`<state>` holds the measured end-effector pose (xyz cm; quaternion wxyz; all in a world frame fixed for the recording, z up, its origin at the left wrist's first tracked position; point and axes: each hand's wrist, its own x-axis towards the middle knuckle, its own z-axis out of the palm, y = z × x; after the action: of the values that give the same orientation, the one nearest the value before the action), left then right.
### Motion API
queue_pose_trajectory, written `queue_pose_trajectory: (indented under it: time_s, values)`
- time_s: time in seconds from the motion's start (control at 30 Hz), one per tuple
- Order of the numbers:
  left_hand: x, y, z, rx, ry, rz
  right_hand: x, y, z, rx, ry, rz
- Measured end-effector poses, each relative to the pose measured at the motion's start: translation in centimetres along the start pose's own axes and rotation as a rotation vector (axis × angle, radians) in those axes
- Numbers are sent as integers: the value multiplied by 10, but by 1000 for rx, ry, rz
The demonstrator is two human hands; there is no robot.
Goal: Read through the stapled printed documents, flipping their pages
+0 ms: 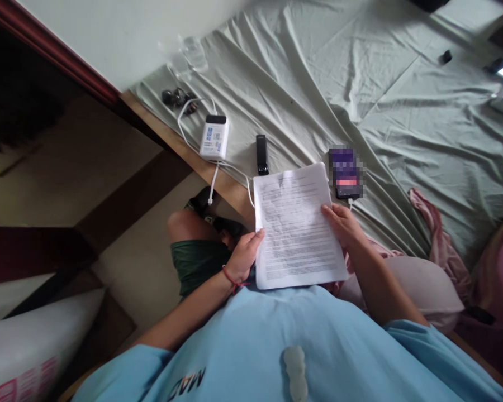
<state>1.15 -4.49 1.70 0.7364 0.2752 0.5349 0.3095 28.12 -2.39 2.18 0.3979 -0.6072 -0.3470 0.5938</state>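
A printed sheet of paper (pixel 297 234), possibly a stack of sheets, is held up in front of my chest, its lines too small to read. My left hand (pixel 245 254) grips its left edge, thumb on the front face. On the opposite edge my right hand (pixel 346 226) is closed the same way, with the fingers hidden behind the page. Just beyond the paper's top edge lies a small black device (pixel 262 153). A phone (pixel 346 173) with a lit, partly blurred screen rests near my right hand, a white cable plugged into it.
A white power bank (pixel 214 138) with cables lies near the wooden edge (pixel 171 142) of the surface, which a wrinkled green sheet (pixel 302 100) covers. Dark round items (pixel 178 99) and clear glasses (pixel 193 54) stand behind. White sacks (pixel 46 340) are at lower left.
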Motion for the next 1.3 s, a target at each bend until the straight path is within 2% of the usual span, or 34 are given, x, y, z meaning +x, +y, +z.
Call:
queue_pose_trajectory:
  time_s: [0.27, 0.47, 0.67, 0.83, 1.07, 1.23, 1.3]
  values:
    - [1, -2, 4, -3, -23, 81, 6, -1, -5, -5, 1, 5]
    - [10, -6, -3, 161, 68, 180, 10, -3, -7, -30, 16, -2]
    - [8, -7, -6, 228, 53, 203, 10, -3, -9, -36, 1, -7]
    - [5, -10, -2, 153, 30, 232, 11, -6, -8, -23, -1, 17]
    - [13, -13, -1, 112, 44, 231, 19, -6, -7, -18, -5, 3]
    - [17, -12, -3, 213, 90, 252, 19, -7, -7, -17, 12, -11]
    - [18, -8, -4, 291, 106, 214, 19, -6, -8, -11, 34, -14]
